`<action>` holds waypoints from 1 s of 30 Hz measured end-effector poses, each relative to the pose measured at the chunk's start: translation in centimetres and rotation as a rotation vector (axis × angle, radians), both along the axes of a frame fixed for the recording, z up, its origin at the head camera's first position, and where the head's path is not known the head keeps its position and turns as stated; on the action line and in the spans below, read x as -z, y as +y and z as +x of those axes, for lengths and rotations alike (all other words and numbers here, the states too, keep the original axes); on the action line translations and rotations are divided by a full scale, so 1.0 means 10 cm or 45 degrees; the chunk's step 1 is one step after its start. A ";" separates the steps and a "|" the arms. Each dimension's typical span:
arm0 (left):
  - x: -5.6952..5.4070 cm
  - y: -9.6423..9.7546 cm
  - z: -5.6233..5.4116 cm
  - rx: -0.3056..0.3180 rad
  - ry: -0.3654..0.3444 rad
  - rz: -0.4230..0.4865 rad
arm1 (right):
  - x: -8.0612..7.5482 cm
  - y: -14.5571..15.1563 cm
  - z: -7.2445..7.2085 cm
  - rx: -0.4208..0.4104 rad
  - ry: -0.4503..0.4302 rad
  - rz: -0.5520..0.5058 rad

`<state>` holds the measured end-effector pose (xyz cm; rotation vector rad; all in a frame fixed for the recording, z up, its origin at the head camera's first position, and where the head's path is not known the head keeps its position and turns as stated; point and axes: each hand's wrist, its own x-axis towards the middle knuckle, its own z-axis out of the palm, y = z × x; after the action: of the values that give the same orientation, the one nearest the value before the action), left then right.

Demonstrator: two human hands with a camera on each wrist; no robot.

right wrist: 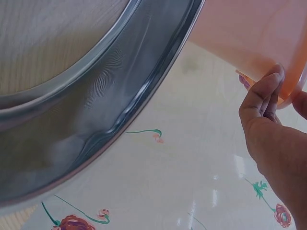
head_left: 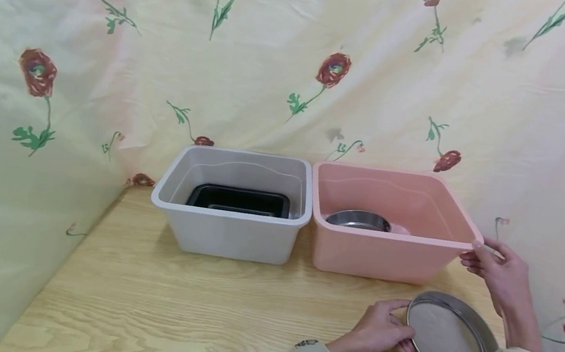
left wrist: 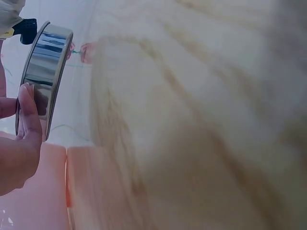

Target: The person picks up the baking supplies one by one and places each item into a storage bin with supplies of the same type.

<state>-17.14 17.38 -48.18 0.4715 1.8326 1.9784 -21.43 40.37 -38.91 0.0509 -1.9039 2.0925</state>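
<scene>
My left hand (head_left: pixel 380 329) grips the near-left side of a round metal sieve (head_left: pixel 447 344), thumb on one face of its wall and fingers on the other. The sieve is tilted above the table's right part, with its fine mesh facing up. In the left wrist view the sieve's shiny wall (left wrist: pixel 45 62) stands nearly edge-on. My right hand (head_left: pixel 504 275) holds the front right corner of the pink bin (head_left: pixel 370 256) by its rim. Inside that bin lies a round metal pan or sieve (head_left: pixel 359 219), its lower part hidden by the front wall.
A light grey bin (head_left: pixel 233 236) stands against the pink bin's left side, with a black rectangular baking pan (head_left: pixel 239 200) in it. Both stand at the back of the wood-grain table (head_left: pixel 154 304), before a flowered cloth (head_left: pixel 255 72) hung behind and at the sides.
</scene>
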 end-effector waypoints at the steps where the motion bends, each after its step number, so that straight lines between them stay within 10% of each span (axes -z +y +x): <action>1: 0.00 -0.01 0.00 0.003 -0.001 -0.002 | 0.00 0.00 0.00 0.005 -0.006 0.005; 30: -0.04 -0.21 -0.10 -0.045 0.012 0.067 | -0.02 0.01 0.00 0.000 -0.056 0.051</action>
<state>-18.16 15.27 -47.81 0.4678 1.8098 2.0557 -21.41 40.46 -38.66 0.0144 -1.9715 2.0716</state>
